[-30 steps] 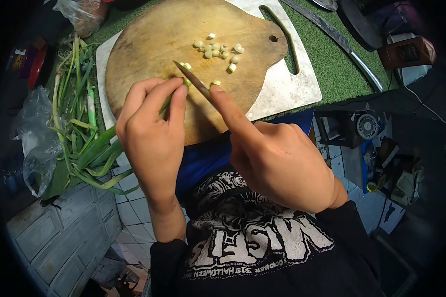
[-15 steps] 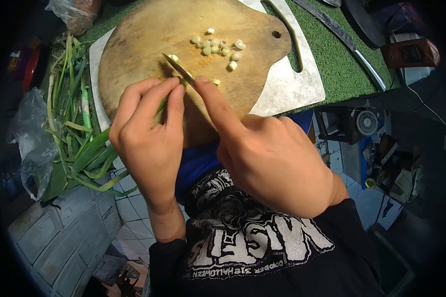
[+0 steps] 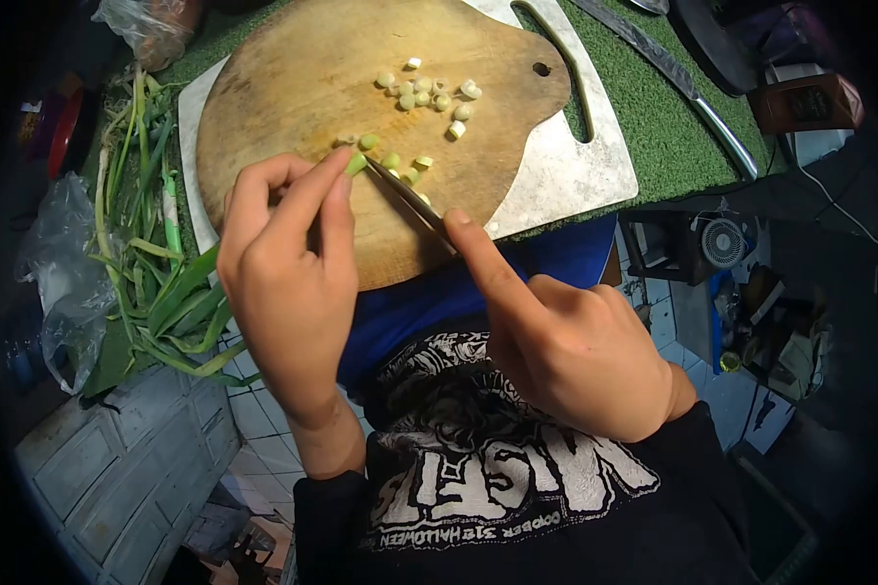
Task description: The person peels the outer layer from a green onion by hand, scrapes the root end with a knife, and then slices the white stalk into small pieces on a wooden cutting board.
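Note:
Over the round wooden board (image 3: 293,88), my left hand (image 3: 293,263) pinches a green onion stalk (image 3: 357,164), whose cut end shows at the fingertips. My right hand (image 3: 566,341) is wrapped round the handle of a small knife (image 3: 410,198), with the index finger laid along the blade's back. The knife tip is beside the stalk's end. Several cut onion pieces (image 3: 422,98) are scattered near the board's middle, and greener ones (image 3: 390,160) lie close to the blade.
The wooden board rests on a white board (image 3: 576,175) over green matting (image 3: 644,127). Whole green onions (image 3: 146,214) and a clear plastic bag (image 3: 63,283) are at the left. A large knife (image 3: 693,93) lies at the right, near a brown packet (image 3: 808,104).
My right hand and the knife have moved right and toward my body, away from over the board's middle. More green pieces now show beside the blade. My left hand has barely moved.

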Tool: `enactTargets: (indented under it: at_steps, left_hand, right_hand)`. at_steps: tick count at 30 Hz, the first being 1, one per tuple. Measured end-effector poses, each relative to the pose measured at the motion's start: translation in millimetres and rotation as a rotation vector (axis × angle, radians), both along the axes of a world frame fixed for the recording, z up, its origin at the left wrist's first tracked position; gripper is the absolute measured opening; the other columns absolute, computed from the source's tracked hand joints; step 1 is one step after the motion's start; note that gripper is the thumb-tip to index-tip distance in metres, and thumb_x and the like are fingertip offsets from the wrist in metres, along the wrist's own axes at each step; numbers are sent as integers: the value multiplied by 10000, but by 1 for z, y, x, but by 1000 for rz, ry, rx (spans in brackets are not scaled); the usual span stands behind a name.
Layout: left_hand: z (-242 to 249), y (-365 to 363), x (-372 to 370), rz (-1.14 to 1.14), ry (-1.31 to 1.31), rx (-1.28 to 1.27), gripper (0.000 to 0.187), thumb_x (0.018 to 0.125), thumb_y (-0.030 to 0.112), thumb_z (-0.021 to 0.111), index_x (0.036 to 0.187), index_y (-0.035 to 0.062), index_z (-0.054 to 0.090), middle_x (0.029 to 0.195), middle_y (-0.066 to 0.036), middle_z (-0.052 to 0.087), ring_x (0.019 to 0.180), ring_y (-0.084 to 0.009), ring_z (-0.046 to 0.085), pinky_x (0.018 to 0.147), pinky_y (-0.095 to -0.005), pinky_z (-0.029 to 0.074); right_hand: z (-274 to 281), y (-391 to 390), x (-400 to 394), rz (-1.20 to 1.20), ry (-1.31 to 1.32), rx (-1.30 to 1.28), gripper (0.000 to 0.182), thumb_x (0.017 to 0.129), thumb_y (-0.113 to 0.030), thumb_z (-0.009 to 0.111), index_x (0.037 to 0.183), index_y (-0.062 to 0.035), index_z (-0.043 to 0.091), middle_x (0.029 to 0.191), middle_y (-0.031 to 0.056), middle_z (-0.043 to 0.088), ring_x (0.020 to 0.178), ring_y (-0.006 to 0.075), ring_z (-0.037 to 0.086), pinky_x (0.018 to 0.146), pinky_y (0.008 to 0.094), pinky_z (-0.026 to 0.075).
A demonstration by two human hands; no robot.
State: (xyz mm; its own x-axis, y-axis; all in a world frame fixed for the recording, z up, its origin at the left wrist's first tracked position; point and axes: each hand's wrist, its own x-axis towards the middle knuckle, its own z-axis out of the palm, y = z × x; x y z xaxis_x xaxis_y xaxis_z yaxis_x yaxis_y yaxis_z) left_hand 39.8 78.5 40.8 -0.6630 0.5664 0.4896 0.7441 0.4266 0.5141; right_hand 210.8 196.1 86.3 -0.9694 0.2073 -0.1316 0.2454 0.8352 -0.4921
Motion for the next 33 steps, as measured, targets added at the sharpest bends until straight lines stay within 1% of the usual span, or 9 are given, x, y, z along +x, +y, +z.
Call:
enactTargets:
  at_steps: [2, 5, 10, 20, 23, 25, 26, 28, 33]
  left_hand:
    - [-3, -3, -4, 17, -53, 57, 163, 814, -1, 771, 976, 5, 754, 872, -105, 642, 767, -250, 647, 701, -343, 508]
    - [-3, -4, -6, 14, -84, 67, 159, 809, 1, 776, 965, 3, 748, 875, -107, 645, 774, -253, 651, 706, -337, 510]
    - [-5, -3, -5, 16, -87, 92, 150, 803, 4, 784, 945, -1, 739, 881, -111, 651, 779, -260, 657, 711, -341, 513]
    - [-7, -4, -6, 9, -58, 103, 153, 794, 4, 789, 937, -7, 735, 882, -112, 654, 774, -269, 656, 712, -346, 515]
    - [-7, -3, -5, 15, -62, 108, 151, 796, 3, 788, 938, -7, 737, 883, -114, 655, 772, -265, 657, 707, -344, 517]
    - [-8, -2, -5, 14, -60, 106, 148, 798, 3, 787, 938, -8, 738, 883, -116, 656, 772, -264, 658, 705, -343, 518]
    - [-8, -3, -5, 18, -54, 103, 146, 800, 2, 786, 938, -10, 739, 884, -118, 657, 773, -262, 660, 703, -342, 519]
    - [-7, -3, -5, 19, -46, 95, 143, 804, 3, 784, 939, -11, 739, 886, -118, 658, 776, -259, 661, 705, -339, 520]
    - [-6, -2, -2, 23, -64, 95, 138, 814, 6, 780, 945, -15, 741, 889, -117, 665, 783, -249, 668, 711, -330, 527]
  right_hand:
    - [-5, 1, 0, 5, 15, -30, 802, 800, 21, 675, 1541, -31, 374, 593, 91, 563, 445, 245, 568, 463, 399, 488]
    - [-8, 0, -7, -11, 59, -42, 799, 803, 36, 662, 1541, -17, 361, 600, 93, 572, 464, 256, 576, 476, 401, 488]
    - [-6, -1, -26, -20, 121, -77, 797, 799, 52, 646, 1536, 8, 349, 610, 103, 585, 490, 265, 601, 486, 409, 482]
    - [-8, -4, -32, -3, 71, -46, 814, 800, 47, 647, 1545, 19, 319, 624, 110, 599, 492, 272, 604, 481, 406, 478]
    - [-9, -5, -39, -10, 81, -48, 812, 814, 23, 647, 1553, 6, 309, 625, 119, 603, 497, 293, 613, 485, 417, 487]
    - [-7, -7, -46, 8, 58, -21, 815, 786, -67, 619, 1513, 102, 292, 598, 193, 634, 532, 365, 673, 489, 447, 549]
    - [-5, -7, -48, 8, 61, -22, 815, 786, -67, 619, 1513, 102, 292, 598, 193, 634, 532, 365, 673, 489, 447, 549]
    - [1, -6, -51, 13, 21, 5, 780, 789, -75, 611, 1481, 133, 318, 578, 195, 634, 547, 367, 684, 504, 442, 558]
    - [7, 2, -51, 48, 38, 20, 771, 788, -88, 625, 1460, 152, 332, 584, 195, 636, 545, 365, 684, 507, 435, 560]
